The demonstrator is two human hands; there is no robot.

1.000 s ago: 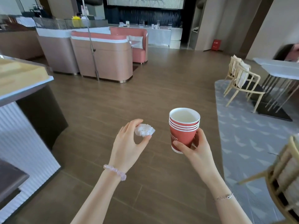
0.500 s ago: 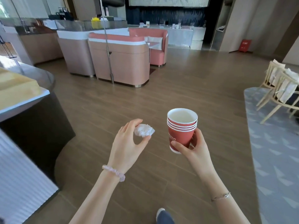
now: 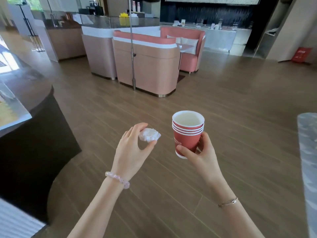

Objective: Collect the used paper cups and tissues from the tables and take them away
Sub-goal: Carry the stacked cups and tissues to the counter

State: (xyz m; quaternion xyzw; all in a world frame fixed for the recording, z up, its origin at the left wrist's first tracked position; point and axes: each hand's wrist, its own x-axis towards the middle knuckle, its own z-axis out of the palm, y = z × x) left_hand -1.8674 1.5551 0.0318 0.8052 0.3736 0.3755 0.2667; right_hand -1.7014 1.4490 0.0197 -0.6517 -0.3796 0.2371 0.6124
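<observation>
While both arms reach forward over the wood floor (image 3: 240,109), each hand carries one part of the rubbish. L hand (image 3: 130,152) pinches a crumpled white tissue (image 3: 150,134) btw. the thumb and the first fingers. How the other fingers lie I cannot tell. R hand (image 3: 201,155) grips a stack of red paper cups (image 3: 187,134) near its bottom, w/ the thumb on the near side and the fingers round the far side. The stack is upright, and several white rims show one above the other. The top cup is white inside and looks empty. White letters are printed on the outer cup, but they are partly hidden and not readable. Tissue and cups are near each other but apart, both held in the air at approx. the same height.

A bracelet of pale pink beads (image 3: 117,179) is on the L wrist and a thin chain bracelet (image 3: 228,202) on the R wrist.

Ahead, well apart from the hands, stand pink seating booths (image 3: 145,66) w/ white trim, and a thin metal pole (image 3: 132,48) rises in front of them. At the left edge is a dark counter (image 3: 25,100) w/ a rounded corner. A grey patterned rug (image 3: 308,152) shows at the right edge. Far back on the right, a red box (image 3: 301,54) sits on the floor by the wall.
</observation>
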